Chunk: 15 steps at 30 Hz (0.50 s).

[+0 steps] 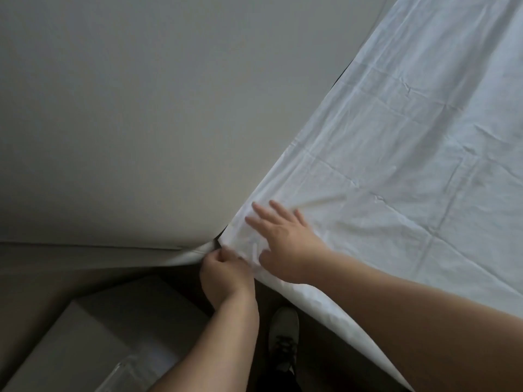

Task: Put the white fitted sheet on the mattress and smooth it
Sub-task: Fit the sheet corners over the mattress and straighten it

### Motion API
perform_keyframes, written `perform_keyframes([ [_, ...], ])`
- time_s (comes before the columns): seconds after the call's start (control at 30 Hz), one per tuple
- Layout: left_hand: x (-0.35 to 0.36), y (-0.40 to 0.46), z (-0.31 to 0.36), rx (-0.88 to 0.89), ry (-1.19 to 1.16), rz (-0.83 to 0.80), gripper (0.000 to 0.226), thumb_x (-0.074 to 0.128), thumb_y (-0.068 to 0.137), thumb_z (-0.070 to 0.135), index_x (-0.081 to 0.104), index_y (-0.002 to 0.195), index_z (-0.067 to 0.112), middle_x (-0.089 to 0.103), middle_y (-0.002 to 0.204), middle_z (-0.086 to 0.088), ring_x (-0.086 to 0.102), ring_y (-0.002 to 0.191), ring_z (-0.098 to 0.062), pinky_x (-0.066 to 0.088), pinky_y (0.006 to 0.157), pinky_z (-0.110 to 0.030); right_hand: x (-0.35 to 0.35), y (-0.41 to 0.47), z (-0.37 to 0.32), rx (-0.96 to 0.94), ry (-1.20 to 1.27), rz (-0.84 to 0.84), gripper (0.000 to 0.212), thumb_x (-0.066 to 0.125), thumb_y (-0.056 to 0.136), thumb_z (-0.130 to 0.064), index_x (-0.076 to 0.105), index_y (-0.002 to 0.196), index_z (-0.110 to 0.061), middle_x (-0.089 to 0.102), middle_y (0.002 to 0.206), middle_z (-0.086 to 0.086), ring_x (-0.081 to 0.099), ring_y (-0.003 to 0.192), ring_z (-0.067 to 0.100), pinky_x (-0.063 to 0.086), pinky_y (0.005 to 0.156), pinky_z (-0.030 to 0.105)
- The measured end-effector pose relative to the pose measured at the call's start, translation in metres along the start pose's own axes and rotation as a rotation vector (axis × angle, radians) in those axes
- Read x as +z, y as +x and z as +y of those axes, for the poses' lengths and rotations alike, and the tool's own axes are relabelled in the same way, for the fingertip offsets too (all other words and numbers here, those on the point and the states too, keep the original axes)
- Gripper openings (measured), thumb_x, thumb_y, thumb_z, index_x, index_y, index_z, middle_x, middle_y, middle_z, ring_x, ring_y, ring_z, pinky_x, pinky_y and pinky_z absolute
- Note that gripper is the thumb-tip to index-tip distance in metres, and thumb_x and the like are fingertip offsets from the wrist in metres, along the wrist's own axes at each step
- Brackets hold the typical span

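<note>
White fitted sheet [396, 137] is covering the mattress top. The left hand [223, 275] is pinching its corner hem near the wall while the right hand [280, 239] is pressing flat, fingers spread. Judging by the taut fabric, the corner could snap back if that pinch slips.

The bed [319, 299] in front of me carries the white fitted sheet [410, 142], which lies creased across its top and hangs over the near edge. My right hand [283, 244] rests flat on the sheet by the corner, while the fingers [219, 254] of my left hand [223, 274] pinch its edge there. Beside the bed, the floor [260, 301] bears a cardboard box [93, 335] and my shoe [283, 332].
</note>
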State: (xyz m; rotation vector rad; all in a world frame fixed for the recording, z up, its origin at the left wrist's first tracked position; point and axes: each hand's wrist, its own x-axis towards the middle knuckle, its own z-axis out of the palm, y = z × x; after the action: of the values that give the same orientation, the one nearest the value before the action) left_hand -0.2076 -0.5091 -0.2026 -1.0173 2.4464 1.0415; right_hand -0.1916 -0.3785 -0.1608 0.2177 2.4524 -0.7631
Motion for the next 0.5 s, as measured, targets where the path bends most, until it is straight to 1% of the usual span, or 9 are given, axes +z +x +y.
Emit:
perform_keyframes([
  [0.07,0.002,-0.012,0.004,0.019,-0.081,0.067,0.028,0.057,0.099,0.025,0.068,0.116,0.005,0.066,0.120,-0.016,0.064,0.100,-0.031,0.048,0.079,-0.031,0.003,-0.016,0.009,0.159,0.057,0.222,0.075,0.048,0.093,-0.029,0.014,0.160,-0.037,-0.008,0.170,-0.013,-0.017,0.156,0.016,-0.002,0.125,0.059],
  [0.1,0.001,-0.023,0.007,0.115,-0.030,0.060,0.031,0.061,0.097,0.025,0.065,0.121,0.005,0.059,0.130,-0.019,0.060,0.113,-0.034,0.044,0.090,-0.028,0.007,-0.027,0.015,0.249,0.070,0.274,0.075,0.045,0.094,-0.031,0.008,0.159,-0.038,-0.014,0.170,-0.012,-0.022,0.155,0.017,-0.004,0.124,0.061],
  [0.17,-0.001,-0.040,0.005,0.489,0.222,-0.080,0.047,0.065,0.096,0.030,0.056,0.138,0.012,0.039,0.152,-0.017,0.038,0.138,-0.034,0.027,0.103,-0.021,0.021,-0.049,0.028,0.366,0.058,0.197,0.079,0.044,0.094,-0.040,-0.004,0.158,-0.040,-0.028,0.166,-0.009,-0.030,0.152,0.023,-0.003,0.121,0.066],
  [0.23,0.004,-0.039,-0.007,0.799,0.511,-0.266,0.067,0.060,0.098,0.044,0.033,0.157,0.026,0.009,0.169,-0.013,0.010,0.153,-0.035,0.019,0.120,-0.035,0.043,-0.077,0.038,0.358,-0.032,0.027,0.088,0.048,0.091,-0.046,-0.010,0.158,-0.041,-0.033,0.164,-0.005,-0.032,0.151,0.029,0.001,0.118,0.071],
  [0.3,0.007,-0.026,-0.014,0.767,0.743,-0.402,0.079,0.048,0.099,0.058,0.005,0.162,0.038,-0.019,0.170,-0.002,-0.006,0.155,-0.038,0.013,0.125,-0.049,0.064,-0.105,0.043,0.266,-0.130,-0.102,0.096,0.051,0.088,-0.044,-0.014,0.158,-0.040,-0.034,0.164,-0.002,-0.034,0.149,0.034,-0.002,0.116,0.073],
  [0.33,0.007,-0.019,-0.015,0.694,0.787,-0.444,0.083,0.045,0.098,0.062,-0.003,0.161,0.040,-0.027,0.167,0.003,-0.001,0.154,-0.043,0.016,0.124,-0.051,0.070,-0.116,0.042,0.220,-0.165,-0.145,0.096,0.052,0.086,-0.043,-0.012,0.158,-0.039,-0.034,0.164,-0.002,-0.033,0.150,0.035,-0.002,0.116,0.073],
  [0.37,0.007,-0.016,-0.015,0.638,0.794,-0.480,0.087,0.046,0.097,0.063,-0.008,0.161,0.040,-0.031,0.166,0.006,0.010,0.152,-0.048,0.021,0.123,-0.051,0.072,-0.127,0.042,0.182,-0.188,-0.171,0.094,0.052,0.086,-0.043,-0.006,0.159,-0.039,-0.030,0.166,-0.002,-0.028,0.151,0.036,0.001,0.116,0.072],
  [0.43,0.007,-0.014,-0.012,0.583,0.789,-0.486,0.092,0.048,0.097,0.063,-0.011,0.161,0.035,-0.032,0.165,0.006,0.021,0.148,-0.051,0.028,0.120,-0.050,0.067,-0.137,0.041,0.145,-0.181,-0.155,0.080,0.053,0.086,-0.044,0.015,0.156,-0.039,-0.008,0.168,-0.003,-0.006,0.154,0.033,0.019,0.115,0.065],
  [0.5,0.006,-0.021,-0.004,0.596,0.853,-0.414,0.091,0.049,0.098,0.058,-0.008,0.163,0.028,-0.025,0.168,-0.003,0.010,0.151,-0.050,0.024,0.121,-0.051,0.056,-0.135,0.043,0.184,-0.093,-0.045,0.065,0.051,0.089,-0.044,0.028,0.150,-0.042,0.013,0.162,-0.006,0.016,0.149,0.027,0.034,0.110,0.052],
])
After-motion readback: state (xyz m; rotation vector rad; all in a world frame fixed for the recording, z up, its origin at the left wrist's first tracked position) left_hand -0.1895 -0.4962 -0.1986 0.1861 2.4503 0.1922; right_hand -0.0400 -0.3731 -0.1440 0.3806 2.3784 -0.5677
